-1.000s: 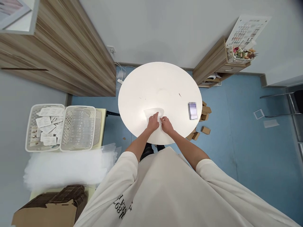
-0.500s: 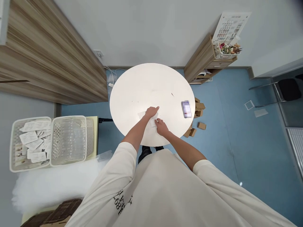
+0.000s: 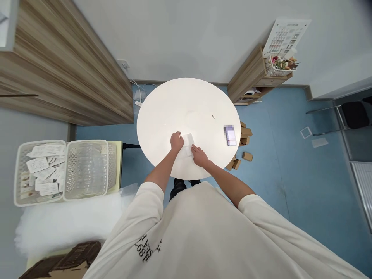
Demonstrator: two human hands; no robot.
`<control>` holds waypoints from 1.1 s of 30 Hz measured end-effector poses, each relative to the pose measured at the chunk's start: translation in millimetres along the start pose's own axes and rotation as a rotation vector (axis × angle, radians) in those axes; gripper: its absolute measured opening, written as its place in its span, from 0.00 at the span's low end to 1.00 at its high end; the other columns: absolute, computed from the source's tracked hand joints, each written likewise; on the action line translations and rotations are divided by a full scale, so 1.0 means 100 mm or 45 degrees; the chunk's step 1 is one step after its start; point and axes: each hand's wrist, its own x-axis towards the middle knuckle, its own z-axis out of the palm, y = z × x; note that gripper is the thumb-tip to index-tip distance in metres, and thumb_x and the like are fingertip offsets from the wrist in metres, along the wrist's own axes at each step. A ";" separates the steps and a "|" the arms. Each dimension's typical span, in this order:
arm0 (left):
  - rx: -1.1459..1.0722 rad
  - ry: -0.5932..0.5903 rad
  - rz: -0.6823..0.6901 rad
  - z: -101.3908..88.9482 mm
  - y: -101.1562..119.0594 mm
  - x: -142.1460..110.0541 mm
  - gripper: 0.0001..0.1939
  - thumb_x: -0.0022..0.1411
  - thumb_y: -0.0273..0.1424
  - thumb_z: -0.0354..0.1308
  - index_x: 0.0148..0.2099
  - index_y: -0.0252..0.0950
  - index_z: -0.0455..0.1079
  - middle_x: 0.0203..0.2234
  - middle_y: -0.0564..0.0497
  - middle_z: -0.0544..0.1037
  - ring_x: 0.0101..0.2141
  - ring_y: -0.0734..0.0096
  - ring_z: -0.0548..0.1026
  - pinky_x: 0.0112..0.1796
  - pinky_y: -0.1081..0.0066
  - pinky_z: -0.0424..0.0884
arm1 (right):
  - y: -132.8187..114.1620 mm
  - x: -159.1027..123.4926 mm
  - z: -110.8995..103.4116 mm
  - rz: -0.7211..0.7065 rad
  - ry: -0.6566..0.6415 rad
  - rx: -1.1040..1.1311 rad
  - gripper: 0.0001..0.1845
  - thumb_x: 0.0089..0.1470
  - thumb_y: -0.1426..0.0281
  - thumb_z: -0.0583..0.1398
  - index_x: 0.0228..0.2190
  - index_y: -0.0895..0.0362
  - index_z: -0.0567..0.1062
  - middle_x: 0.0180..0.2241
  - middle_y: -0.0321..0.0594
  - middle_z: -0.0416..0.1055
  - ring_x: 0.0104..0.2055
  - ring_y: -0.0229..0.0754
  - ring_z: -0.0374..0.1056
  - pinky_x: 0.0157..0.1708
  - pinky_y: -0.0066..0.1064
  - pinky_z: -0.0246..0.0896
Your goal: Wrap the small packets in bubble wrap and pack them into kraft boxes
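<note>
A thin white sheet, perhaps foam wrap [image 3: 189, 139], lies folded flat near the front of the round white table [image 3: 186, 95]. My left hand [image 3: 176, 142] is closed at the sheet's left side, fingers curled over a part of it. At its lower right edge, my right hand [image 3: 200, 155] pinches the sheet with fingertips and thumb. Whether anything is wrapped inside cannot be made out. Right of my hands on the table is a blurred purple item [image 3: 230, 135].
To the left, a white basket of printed cards [image 3: 17, 174] adjoins a basket of clear plastic pieces [image 3: 106, 170]. White foam wrap [image 3: 69, 217] is heaped in front of them. Small brown boxes [image 3: 246, 132] lie right of the table. A wooden cabinet [image 3: 247, 73] stands behind.
My left hand has moved left from the sheet's top to its left side, baring the folded middle. My right hand has stayed at the lower right edge.
</note>
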 end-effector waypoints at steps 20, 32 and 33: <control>-0.415 -0.147 -0.784 0.19 -0.47 -0.87 0.20 0.55 0.35 0.67 0.47 0.37 0.66 0.44 0.43 0.77 0.47 0.54 0.77 0.39 0.66 0.70 | -0.07 0.06 -0.22 0.075 -0.263 -0.027 0.49 0.52 0.76 0.58 0.71 0.58 0.45 0.74 0.46 0.30 0.68 0.58 0.46 0.56 0.41 0.63; -0.336 -0.303 -0.324 0.24 -0.20 -0.90 0.19 0.58 0.27 0.62 0.50 0.41 0.62 0.34 0.53 0.75 0.34 0.66 0.76 0.34 0.70 0.69 | -0.08 0.05 -0.19 0.064 -0.233 0.008 0.48 0.53 0.75 0.58 0.71 0.58 0.46 0.74 0.47 0.31 0.68 0.60 0.48 0.55 0.43 0.63; -0.323 -0.316 -0.291 0.26 -0.16 -0.90 0.20 0.58 0.27 0.62 0.51 0.41 0.62 0.33 0.53 0.75 0.34 0.66 0.77 0.34 0.70 0.69 | -0.06 0.04 -0.18 0.049 -0.219 0.009 0.48 0.53 0.75 0.58 0.71 0.58 0.45 0.74 0.47 0.31 0.67 0.60 0.48 0.54 0.43 0.62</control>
